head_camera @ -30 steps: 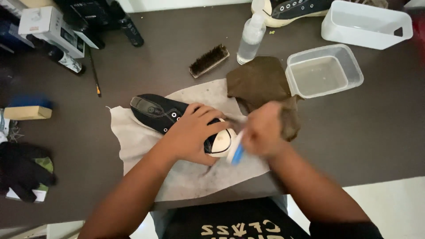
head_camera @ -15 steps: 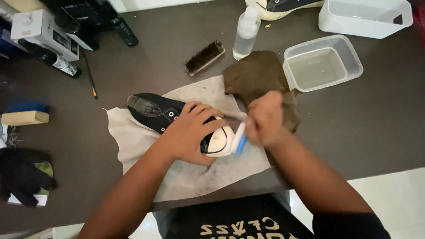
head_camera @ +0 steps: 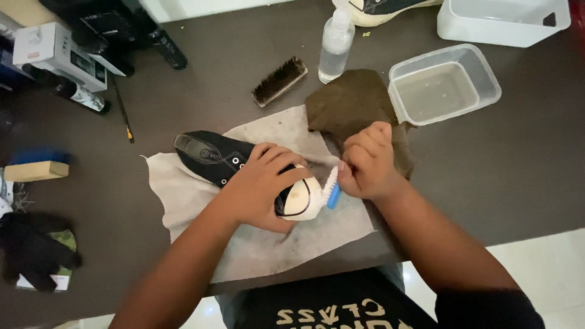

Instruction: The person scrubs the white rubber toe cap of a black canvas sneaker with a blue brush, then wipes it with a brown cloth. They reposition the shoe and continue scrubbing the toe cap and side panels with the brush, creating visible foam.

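Note:
A black canvas sneaker (head_camera: 213,155) with a white rubber toe cap (head_camera: 303,199) lies on a dirty white cloth (head_camera: 183,195) on the dark table. My left hand (head_camera: 262,183) presses down over its middle and holds it still. My right hand (head_camera: 365,161) grips a small blue-and-white brush (head_camera: 331,189), whose bristles touch the toe cap's right side.
A brown rag (head_camera: 353,103) lies behind my right hand. Further back are a clear tub of water (head_camera: 443,85), a spray bottle (head_camera: 335,42), a wooden brush (head_camera: 279,81), a white bin (head_camera: 503,21) and a second sneaker (head_camera: 378,7). Boxes, bottles and dark cloths sit at left.
My right hand has moved the brush up and down along the toe cap and has come out of its blur. The left hand has kept its hold on the shoe.

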